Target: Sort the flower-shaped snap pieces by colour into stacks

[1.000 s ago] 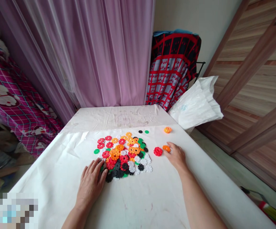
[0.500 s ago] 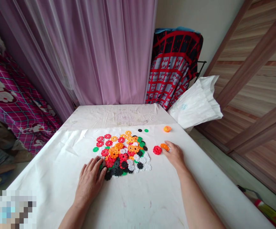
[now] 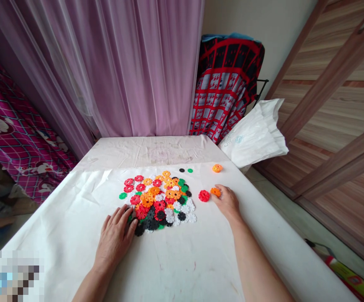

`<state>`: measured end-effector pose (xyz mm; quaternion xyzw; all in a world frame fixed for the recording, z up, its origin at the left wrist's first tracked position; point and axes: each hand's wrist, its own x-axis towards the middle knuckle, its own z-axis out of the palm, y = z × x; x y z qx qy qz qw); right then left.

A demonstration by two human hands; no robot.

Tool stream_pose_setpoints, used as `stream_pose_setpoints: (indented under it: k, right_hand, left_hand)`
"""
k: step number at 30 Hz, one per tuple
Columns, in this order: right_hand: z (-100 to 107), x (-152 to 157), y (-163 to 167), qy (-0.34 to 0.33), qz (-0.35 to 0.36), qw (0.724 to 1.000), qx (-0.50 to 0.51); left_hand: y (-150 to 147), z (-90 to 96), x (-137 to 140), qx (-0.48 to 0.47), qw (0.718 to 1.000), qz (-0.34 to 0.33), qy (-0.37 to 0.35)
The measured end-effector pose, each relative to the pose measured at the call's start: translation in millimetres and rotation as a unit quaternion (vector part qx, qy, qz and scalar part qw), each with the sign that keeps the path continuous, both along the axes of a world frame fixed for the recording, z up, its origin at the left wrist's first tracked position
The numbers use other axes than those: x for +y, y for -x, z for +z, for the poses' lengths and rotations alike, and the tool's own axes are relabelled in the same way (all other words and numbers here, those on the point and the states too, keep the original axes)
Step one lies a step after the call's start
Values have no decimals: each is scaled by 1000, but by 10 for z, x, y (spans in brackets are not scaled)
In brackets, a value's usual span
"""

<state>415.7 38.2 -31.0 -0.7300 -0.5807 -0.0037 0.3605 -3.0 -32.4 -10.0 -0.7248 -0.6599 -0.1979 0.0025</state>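
two bare hands rest over a table spread with a smooth white cloth [image 3: 175, 251], faintly marked with reddish streaks at its near end and creased at the left. the left hand [image 3: 114, 239] lies palm down, fingers loosely spread and thumb apart, its tips touching the near left edge of a loose heap of flat, notched plastic discs [image 3: 154, 191] in red, orange, black, white and green, at the middle of the table. the right hand [image 3: 228, 202] has its fingers drawn together, the tips touching a round orange plastic piece [image 3: 215, 191]; whether they pinch it, i cannot tell. just left of that piece sits a round red plastic cluster [image 3: 204, 196]. farther back are an orange plastic ball [image 3: 217, 168], a small black disc [image 3: 182, 170] and a small green disc [image 3: 190, 170]. a dull, pale patterned cloth [image 3: 125, 151] covers the far end. beyond stand a magenta checked fabric [image 3: 18, 155] on the left, lilac curtains [image 3: 144, 75], a red-and-black patterned cover [image 3: 222, 90] and a striped brown wooden wardrobe [image 3: 336, 126]. a crumpled white bag [image 3: 254, 136] at the far right corner bears faint blue-green print, too small to read; lettering on the red-and-yellow package [image 3: 352, 277], low on the right, is unreadable too.
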Motion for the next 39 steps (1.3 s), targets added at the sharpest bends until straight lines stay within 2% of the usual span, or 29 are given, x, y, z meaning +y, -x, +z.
stream_pose_setpoints:
  k: [8, 14, 16, 18, 20, 22, 25, 29, 35, 39]
  right_hand:
    - [46, -27, 56, 11, -4, 1000, -22]
    - [200, -84, 151, -66, -26, 997, 5]
    - [296, -115, 342, -92, 13, 996, -11]
    - [390, -141, 628, -102, 91, 990, -36]
    - [463, -151, 945, -86, 174, 979, -60]
    - [509, -145, 1217, -54, 214, 972, -79]
    - [537, -119, 1442, 20, 200, 974, -106]
    - [561, -94, 1483, 92, 178, 972, -119]
    - [531, -80, 1494, 106, 171, 975, -97]
    - [438, -72, 1562, 71, 158, 982, -70]
  left_hand:
    - [-8, -2, -1, 3, 1000, 1, -1]
    - [-19, 24, -7, 6, 1000, 1, 8]
    - [-26, 31, -8, 6, 1000, 1, 10]
    - [-32, 33, -8, 6, 1000, 1, 8]
    - [-35, 29, -7, 6, 1000, 2, 8]
    - [-35, 23, -6, 5, 1000, 3, 10]
    - [-34, 20, -6, 5, 1000, 1, 8]
    - [-43, 32, -8, 7, 1000, -5, 1]
    - [-48, 36, -7, 9, 1000, -4, -3]
    - [-39, 35, -8, 15, 1000, -6, -5]
